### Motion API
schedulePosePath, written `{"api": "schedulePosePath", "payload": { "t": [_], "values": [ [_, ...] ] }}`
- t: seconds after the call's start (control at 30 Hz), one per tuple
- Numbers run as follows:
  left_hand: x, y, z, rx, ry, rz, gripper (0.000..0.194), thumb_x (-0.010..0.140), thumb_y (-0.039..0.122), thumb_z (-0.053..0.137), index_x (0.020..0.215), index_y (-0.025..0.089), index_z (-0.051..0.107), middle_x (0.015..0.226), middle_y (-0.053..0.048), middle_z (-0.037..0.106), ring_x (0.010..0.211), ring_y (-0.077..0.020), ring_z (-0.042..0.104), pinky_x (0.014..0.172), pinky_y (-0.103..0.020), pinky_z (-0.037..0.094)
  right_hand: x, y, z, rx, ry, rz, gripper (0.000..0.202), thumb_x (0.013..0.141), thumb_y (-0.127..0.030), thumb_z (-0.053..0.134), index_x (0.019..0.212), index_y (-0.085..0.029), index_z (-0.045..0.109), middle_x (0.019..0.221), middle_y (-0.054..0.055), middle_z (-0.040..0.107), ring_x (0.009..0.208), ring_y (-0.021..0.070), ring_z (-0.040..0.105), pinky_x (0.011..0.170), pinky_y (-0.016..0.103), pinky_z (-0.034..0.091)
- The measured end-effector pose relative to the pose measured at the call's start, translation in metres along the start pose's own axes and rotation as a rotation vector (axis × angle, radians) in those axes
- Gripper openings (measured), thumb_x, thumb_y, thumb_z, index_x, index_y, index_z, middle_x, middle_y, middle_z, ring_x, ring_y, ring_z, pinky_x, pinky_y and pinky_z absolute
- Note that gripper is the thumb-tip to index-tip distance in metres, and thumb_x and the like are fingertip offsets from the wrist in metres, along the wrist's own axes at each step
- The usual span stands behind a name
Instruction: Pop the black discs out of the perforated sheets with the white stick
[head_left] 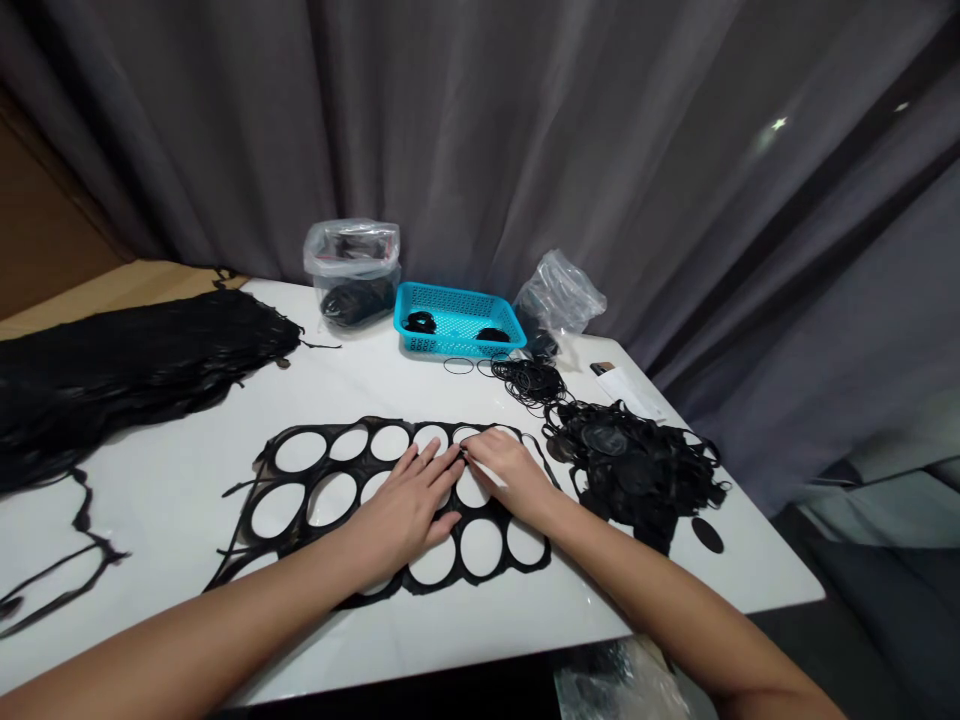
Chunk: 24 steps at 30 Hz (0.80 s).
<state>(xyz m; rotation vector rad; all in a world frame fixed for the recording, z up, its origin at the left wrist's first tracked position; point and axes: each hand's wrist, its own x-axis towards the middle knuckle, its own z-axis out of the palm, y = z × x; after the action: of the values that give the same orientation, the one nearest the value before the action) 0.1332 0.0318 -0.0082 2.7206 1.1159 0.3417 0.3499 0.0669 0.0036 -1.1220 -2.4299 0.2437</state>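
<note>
A black rubber-like sheet (309, 481) with rows of round holes lies flat on the white table. My left hand (411, 500) rests on the sheet's middle, fingers spread and flat. Just right of it, my right hand (506, 468) pinches at the black web between holes near the upper row; its fingertips meet close to my left fingers. What exactly the pinch holds is small, but it appears to be the sheet's edge around a hole. Beyond the sheet lie thin black rings (458, 366) and a tangled pile of rings (531, 382).
A blue basket (461, 347) holds black bundles, between a clear bag-lined container (352, 258) and a plastic bag (564, 290). A heap of black scraps (637, 460) and a black disc (707, 535) lie right. A stack of black sheets (135, 370) lies left. Curtains (465, 130) hang behind.
</note>
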Motion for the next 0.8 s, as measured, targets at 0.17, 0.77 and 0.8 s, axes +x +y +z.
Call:
{"api": "schedulePosePath", "payload": {
  "t": [0.17, 0.77, 0.8],
  "values": [
    [-0.001, 0.0, 0.001, -0.02, 0.015, -0.014, 0.055, 0.093, 0.033, 0.057, 0.145, 0.018, 0.046, 0.158, -0.011, 0.037, 0.148, -0.0372, 0.026, 0.118, -0.055, 0.026, 0.036, 0.066, -0.034, -0.164, 0.263, 0.44, 0.017, 0.087, -0.011, 0.044, 0.075, -0.021, 0.051, 0.079, 0.009, 0.061, 0.078, 0.0233, 0.053, 0.071, 0.033, 0.039],
    [-0.044, -0.011, -0.011, 0.121, 0.123, -0.073, 0.054, 0.098, 0.044, 0.053, 0.142, 0.014, 0.049, 0.149, -0.019, 0.048, 0.14, -0.0333, 0.043, 0.114, -0.05, 0.036, 0.039, -0.035, 0.008, 0.66, -0.059, 0.404, 0.023, 0.083, -0.038, 0.065, 0.073, -0.02, 0.055, 0.064, -0.003, 0.059, 0.059, 0.0126, 0.052, 0.055, 0.024, 0.038],
    [-0.044, -0.011, -0.01, 0.115, 0.128, -0.075, 0.055, 0.097, 0.044, 0.053, 0.142, 0.013, 0.049, 0.149, -0.019, 0.048, 0.14, -0.0332, 0.043, 0.114, -0.05, 0.036, 0.038, -0.036, 0.009, 0.638, -0.052, 0.39, 0.023, 0.084, -0.037, 0.064, 0.073, -0.02, 0.055, 0.065, -0.003, 0.059, 0.061, 0.013, 0.052, 0.057, 0.024, 0.038]
  ]
}}
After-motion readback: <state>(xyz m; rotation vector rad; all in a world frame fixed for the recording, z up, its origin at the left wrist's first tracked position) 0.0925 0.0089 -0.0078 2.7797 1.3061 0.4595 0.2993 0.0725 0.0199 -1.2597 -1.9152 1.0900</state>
